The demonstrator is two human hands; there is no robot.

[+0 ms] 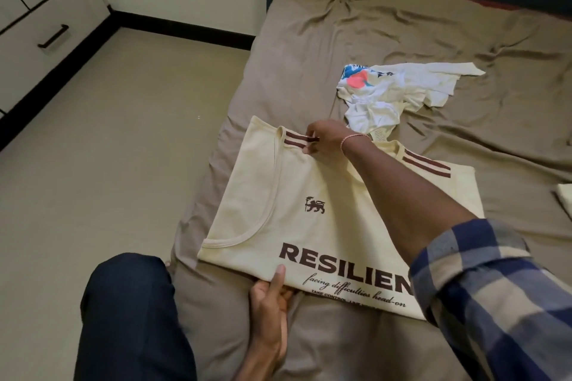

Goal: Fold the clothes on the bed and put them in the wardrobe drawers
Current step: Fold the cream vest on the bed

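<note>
Folding has barely begun: the cream vest (pixel 278 195) lies flat on the bed (pixel 402 34). The grip of the right hand (pixel 325 136) pinches its striped shoulder strap, and that of the left hand (pixel 269 297) pinches its near edge. A crumpled white shirt (pixel 387 93) lies unfolded beyond, and the wardrobe drawers (pixel 46 34) are closed.

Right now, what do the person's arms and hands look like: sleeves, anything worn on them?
The right arm has a checked sleeve in navy, grey and cream, pushed up near the elbow. A thin pinkish bracelet circles the wrist of the right hand. The left hand shows no ring or band; its sleeve is out of view.
</note>
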